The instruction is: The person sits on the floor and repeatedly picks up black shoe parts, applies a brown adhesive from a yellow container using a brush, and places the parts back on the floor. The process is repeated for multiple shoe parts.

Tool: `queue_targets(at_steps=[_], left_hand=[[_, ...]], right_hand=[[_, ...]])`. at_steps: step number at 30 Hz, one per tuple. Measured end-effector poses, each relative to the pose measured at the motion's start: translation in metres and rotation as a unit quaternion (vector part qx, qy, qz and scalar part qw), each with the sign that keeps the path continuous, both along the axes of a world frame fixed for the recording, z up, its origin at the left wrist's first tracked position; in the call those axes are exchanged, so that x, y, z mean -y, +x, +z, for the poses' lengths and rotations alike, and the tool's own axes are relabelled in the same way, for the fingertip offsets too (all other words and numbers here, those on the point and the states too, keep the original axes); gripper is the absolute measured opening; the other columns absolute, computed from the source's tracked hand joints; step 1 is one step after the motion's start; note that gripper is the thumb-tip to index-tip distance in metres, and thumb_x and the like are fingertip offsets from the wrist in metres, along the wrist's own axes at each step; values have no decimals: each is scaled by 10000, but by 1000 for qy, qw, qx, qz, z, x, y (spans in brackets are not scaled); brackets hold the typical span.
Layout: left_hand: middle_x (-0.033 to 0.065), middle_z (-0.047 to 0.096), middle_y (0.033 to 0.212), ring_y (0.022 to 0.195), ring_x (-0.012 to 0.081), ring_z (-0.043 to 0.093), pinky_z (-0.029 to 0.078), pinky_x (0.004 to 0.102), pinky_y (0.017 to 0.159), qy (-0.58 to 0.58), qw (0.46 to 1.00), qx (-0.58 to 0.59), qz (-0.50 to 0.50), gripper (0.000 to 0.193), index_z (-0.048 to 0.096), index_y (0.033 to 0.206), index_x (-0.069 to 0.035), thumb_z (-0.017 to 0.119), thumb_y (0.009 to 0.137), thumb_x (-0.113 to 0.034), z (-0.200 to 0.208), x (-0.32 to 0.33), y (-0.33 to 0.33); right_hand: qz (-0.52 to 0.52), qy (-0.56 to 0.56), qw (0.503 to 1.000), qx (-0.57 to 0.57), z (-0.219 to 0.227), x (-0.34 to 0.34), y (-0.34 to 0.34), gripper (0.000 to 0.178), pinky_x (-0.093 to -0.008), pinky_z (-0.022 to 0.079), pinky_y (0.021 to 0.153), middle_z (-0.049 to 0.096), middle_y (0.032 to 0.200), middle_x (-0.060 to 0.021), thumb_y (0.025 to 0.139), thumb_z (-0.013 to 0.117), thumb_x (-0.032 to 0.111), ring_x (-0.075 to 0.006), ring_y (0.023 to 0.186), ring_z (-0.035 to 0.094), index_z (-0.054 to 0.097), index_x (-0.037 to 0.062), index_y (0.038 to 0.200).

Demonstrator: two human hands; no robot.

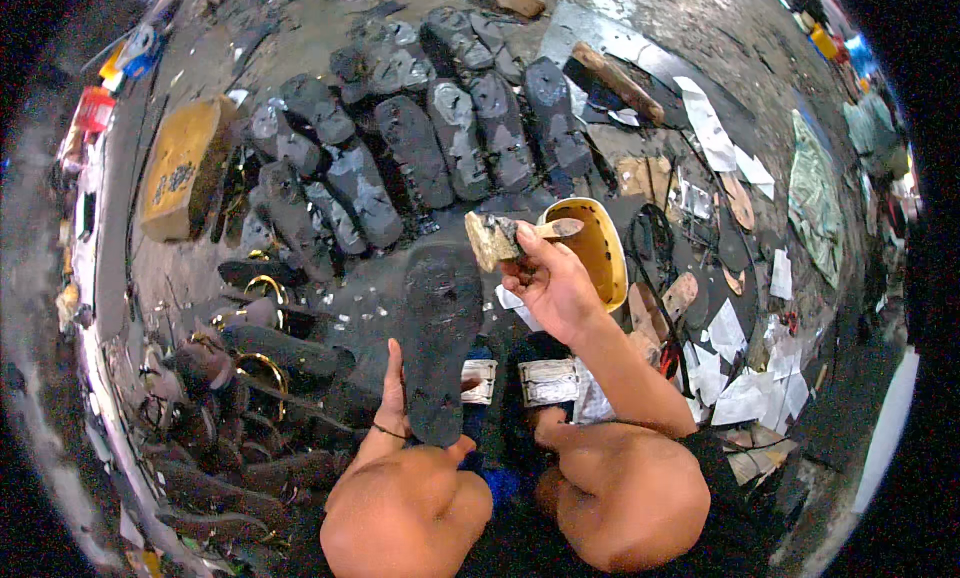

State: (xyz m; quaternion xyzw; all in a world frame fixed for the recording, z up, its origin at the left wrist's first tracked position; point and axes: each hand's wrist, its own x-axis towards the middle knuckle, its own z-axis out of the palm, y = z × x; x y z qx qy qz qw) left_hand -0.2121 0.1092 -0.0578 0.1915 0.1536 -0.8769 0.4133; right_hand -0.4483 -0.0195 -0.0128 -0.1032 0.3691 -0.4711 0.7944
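Note:
My left hand (pixel 392 403) grips a long black shoe sole (pixel 440 328) near its lower part. The thumb lies along the sole's left edge and fingertips show at its right edge. Above and right of the sole's upper end, my right hand (pixel 550 283) is closed around a short brush (pixel 492 246) with a ragged yellowish head and dark smears. The brush head points left and stands apart from the sole, as far as I can see. Just behind the right hand sits an open yellow tub (pixel 612 276) with dark specks on its inner wall.
Several black soles (pixel 415 148) lie in rows ahead. A tan block (pixel 185 168) stands far left. Dark sandals with gold-coloured trim (pixel 265 363) are heaped at the left. On the right lie white paper scraps (pixel 745 398), a greenish plastic bag (pixel 812 203) and a wooden-handled tool (pixel 620 83).

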Motion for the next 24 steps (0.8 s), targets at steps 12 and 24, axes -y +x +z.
queue_targets(at_steps=[12,24], left_hand=[[114,687,1047,916,249,685,575,374,817,-130,956,224,140,815,566,1273,-29,503,881,-741,55,131,-42],[59,689,962,833,192,668,559,337,741,-73,940,277,185,733,645,1129,-74,490,885,-748,49,134,-42]], right_hand=[[23,-326,777,-539,9,15,16,261,-359,532,788,708,929,-128,868,728,228,-253,884,685,667,29,1025],[70,-386,802,-451,26,-14,37,247,-395,506,894,702,1005,-165,878,722,233,-279,971,675,664,19,988]])
